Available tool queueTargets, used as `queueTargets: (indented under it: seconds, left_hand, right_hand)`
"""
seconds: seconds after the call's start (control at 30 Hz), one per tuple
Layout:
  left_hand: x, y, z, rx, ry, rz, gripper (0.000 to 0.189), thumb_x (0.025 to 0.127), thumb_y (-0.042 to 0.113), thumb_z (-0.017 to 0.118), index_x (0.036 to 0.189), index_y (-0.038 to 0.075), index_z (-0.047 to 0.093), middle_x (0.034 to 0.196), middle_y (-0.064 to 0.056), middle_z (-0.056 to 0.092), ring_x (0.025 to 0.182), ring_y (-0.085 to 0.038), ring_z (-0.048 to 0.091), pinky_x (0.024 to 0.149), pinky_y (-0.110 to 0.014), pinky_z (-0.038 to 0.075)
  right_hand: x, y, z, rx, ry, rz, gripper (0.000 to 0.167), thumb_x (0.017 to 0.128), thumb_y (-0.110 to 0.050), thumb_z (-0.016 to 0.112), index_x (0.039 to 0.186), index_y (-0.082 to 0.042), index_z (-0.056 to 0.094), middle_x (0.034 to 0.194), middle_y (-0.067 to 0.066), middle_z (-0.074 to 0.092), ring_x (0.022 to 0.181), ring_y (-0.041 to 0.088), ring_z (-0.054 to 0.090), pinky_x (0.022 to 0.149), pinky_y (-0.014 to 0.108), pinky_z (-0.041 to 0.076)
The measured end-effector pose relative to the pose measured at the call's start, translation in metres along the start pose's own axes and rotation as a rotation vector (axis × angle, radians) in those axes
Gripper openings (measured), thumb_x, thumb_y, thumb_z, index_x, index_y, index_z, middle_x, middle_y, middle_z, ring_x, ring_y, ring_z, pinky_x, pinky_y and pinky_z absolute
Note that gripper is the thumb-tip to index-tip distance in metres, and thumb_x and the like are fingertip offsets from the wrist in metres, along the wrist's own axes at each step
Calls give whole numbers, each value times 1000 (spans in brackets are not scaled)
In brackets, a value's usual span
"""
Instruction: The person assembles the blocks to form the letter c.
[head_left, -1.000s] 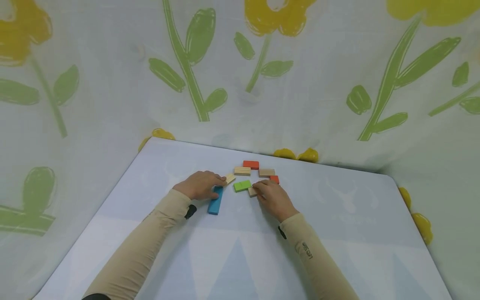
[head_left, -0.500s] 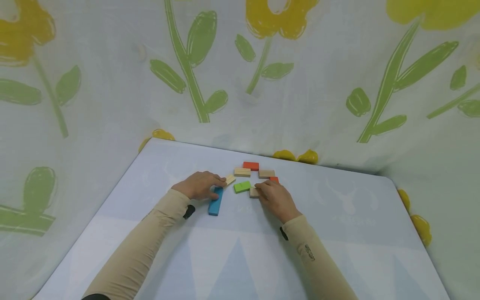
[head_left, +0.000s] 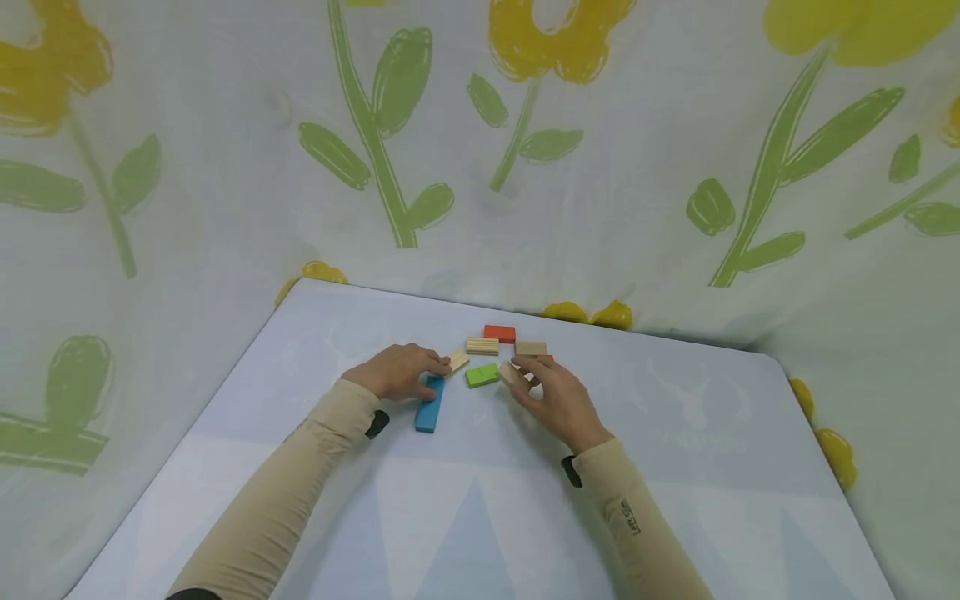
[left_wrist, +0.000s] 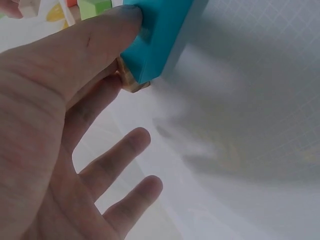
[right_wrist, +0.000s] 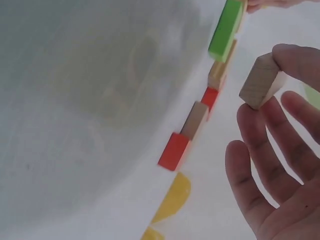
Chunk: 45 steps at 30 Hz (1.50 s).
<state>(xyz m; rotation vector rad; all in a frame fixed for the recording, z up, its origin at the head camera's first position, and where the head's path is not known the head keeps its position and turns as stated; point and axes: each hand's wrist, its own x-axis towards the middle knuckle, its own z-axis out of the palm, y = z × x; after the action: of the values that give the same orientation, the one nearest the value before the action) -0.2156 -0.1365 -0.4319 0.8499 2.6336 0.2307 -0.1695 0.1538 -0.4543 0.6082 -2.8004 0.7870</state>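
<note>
Block [right_wrist: 258,82] in right grip [head_left: 560,403], apparently aloft

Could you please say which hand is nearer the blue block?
Left. The left hand touches the blue block near its far end; the right hand is apart, off to its right.

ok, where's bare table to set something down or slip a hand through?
Bare table: right of the right sleeve; left of the left sleeve; between the sleeves, nearer than the blue block. Crowded: far middle, with left hand, right hand with its wooden block, green block and red blocks close together.
</note>
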Motion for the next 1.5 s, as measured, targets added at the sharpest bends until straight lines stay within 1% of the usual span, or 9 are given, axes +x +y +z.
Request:
queueTargets:
  seconds: [0.1,0.2,0.47,0.6,0.8,0.9,1.07,1.33,1.5]
  left_hand:
    - [-1,1,0,-3,6,3,54,93,29,76,143,17,61,152,-1,50,139,-31,46,114,-49,39]
    - [-1,1,0,-4,11,1,53,93,28,76,143,17,61,152,-2,51,138,-31,47,114,-49,40]
    - [-1,1,1,-14,2,-29,54,93,28,76,144,19,60,153,0,50,140,-31,45,114,-49,40]
    - [0,2,2,-14,-2,-40,54,93,28,76,144,20,60,153,1,50,140,-30,45,114,-50,39]
    - [-1,3,2,-10,8,-23,53,93,28,76,143,18,61,152,-1,51,140,-31,45,114,-50,39]
    - [0,3,2,-4,8,-28,53,93,28,76,143,19,61,152,0,51,140,-31,45,114,-50,39]
    - [0,2,2,11,6,-32,53,93,29,76,143,20,60,153,0,50,140,-31,45,114,-50,39]
    - [-3,4,-2,25,9,-8,53,93,28,76,143,17,61,151,-2,52,139,-31,47,114,-50,40]
    - [-2,5,-1,17,3,-10,53,94,28,76,143,18,61,152,-3,51,139,-32,46,114,-50,40]
  right_hand:
    - [-1,-6,-1,33,-8,9,43,90,-22,80,130,-16,68,115,-3,69,90,15,66,76,33,54]
    - [-1,-12,-3,29,-2,5,42,90,-23,80,129,-16,69,117,-3,69,90,16,66,75,33,54]
    - [-4,-27,-7,51,65,-8,44,88,-22,82,129,-18,68,118,-2,67,92,19,65,77,34,56]
    - [-7,-33,-4,63,87,-22,44,87,-23,83,129,-17,69,116,-2,67,90,18,65,75,32,56]
    - [-13,-38,6,57,85,-35,44,87,-24,83,127,-16,70,108,-3,68,86,14,66,72,29,57]
    - [-17,-42,10,56,74,-34,44,87,-25,83,127,-16,70,109,-4,68,87,14,66,74,28,57]
    - [-22,-48,19,45,10,-24,44,87,-26,83,128,-17,69,110,-5,68,88,11,64,74,25,57]
    - [-29,-53,30,53,-60,-39,41,89,-26,80,128,-19,69,107,-7,68,87,8,64,74,22,56]
    - [-32,-56,32,48,-54,-98,39,89,-26,81,125,-16,71,104,-5,68,86,9,64,74,21,57]
